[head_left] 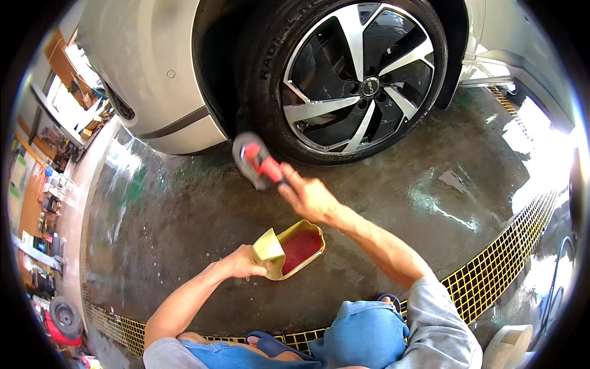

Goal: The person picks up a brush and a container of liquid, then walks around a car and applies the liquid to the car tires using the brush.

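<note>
My right hand point(309, 195) is closed round the red handle of a brush point(251, 161). Its round grey head is smeared by motion and sits close to the lower left of the black tyre point(270, 117); whether it touches, I cannot tell. Inside the tyre is a black and silver alloy wheel point(369, 86). My left hand point(238, 261) grips a cut-open yellow jug point(268, 248) by its handle end. Red liquid point(301, 251) lies in the jug, held low over the wet floor between my arms and the wheel.
The car's silver bumper point(153, 74) rises at the upper left. Wet dark floor point(172, 227) spreads below the wheel. A yellow grating point(504, 258) curves round behind my feet. A red cart with a black wheel point(64, 320) stands far left; a hose point(556, 277) lies at right.
</note>
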A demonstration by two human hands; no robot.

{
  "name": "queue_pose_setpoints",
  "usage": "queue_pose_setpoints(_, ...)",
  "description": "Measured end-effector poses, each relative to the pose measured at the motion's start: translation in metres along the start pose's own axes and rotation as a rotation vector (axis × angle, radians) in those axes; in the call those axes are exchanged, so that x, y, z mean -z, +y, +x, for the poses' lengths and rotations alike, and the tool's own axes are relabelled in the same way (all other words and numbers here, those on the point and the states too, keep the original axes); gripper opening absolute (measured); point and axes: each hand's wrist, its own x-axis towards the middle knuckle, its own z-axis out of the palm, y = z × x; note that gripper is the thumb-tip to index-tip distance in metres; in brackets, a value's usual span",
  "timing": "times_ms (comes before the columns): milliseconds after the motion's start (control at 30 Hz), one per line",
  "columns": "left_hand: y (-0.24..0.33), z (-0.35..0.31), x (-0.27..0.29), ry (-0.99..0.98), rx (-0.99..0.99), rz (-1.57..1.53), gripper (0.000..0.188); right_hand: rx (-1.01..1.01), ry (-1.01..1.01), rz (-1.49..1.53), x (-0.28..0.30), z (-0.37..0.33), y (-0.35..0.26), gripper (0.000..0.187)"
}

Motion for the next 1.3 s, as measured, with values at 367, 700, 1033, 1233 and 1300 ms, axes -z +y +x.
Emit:
queue_pose_setpoints(367, 0.01, 0.002, 0.003, -0.044, 0.063, 0.03, 0.032, 0.026, 0.625, 0.22, 0.056, 0.1, -0.001, 0.051)
queue_pose_setpoints(700, 0.027, -0.002, 0.001, -0.012, 0.057, 0.024, 0.035, -0.259, -0.122, -0.155, -0.01, -0.054, 0.079, 0.058)
queue_pose_setpoints(1033, -0.002, -0.009, 0.002, -0.015, -0.074, -0.053, 0.035, 0.167, 0.448, -0.984, 0.225, 0.128, -0.055, 0.058)
queue_pose_setpoints(1233, 0.009, -0.006, 0.008, -0.038, -0.04, -0.017, 0.035, -0.16, 0.841, -0.599, 0.379, 0.115, 0.045, 0.05)
queue_pose_setpoints(1300, 0.005, 0.001, 0.006, -0.054, -0.017, 0.002, 0.036, -0.301, 0.914, -0.574, 0.399, 0.096, 0.083, 0.054)
